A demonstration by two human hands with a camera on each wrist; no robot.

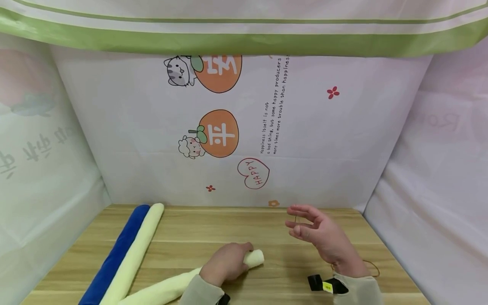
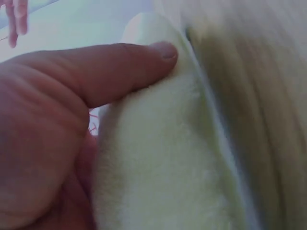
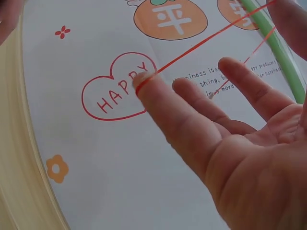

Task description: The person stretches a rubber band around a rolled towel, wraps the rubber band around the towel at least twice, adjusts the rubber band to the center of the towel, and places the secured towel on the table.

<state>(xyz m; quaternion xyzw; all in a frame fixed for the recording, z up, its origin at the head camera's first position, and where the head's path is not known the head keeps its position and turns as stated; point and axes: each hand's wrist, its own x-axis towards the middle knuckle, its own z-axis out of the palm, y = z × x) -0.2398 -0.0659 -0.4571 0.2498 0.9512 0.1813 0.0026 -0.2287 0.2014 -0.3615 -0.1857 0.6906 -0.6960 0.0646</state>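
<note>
My left hand (image 1: 228, 263) grips a rolled pale yellow towel (image 1: 167, 289) close to its far end, thumb laid along the top. In the left wrist view the soft towel (image 2: 153, 158) fills the middle, with a long edge of the roll down its right side. My right hand (image 1: 327, 239) is raised to the right of that end, its fingers spread. A thin red rubber band (image 3: 206, 44) is stretched across its fingertips in the right wrist view.
A blue rolled towel (image 1: 116, 250) and another pale yellow roll (image 1: 138, 245) lie side by side at the left of the wooden table (image 1: 305, 275). Another thin band (image 1: 372, 267) shows at my right wrist. White printed sheets (image 1: 305, 127) wall in the back and sides.
</note>
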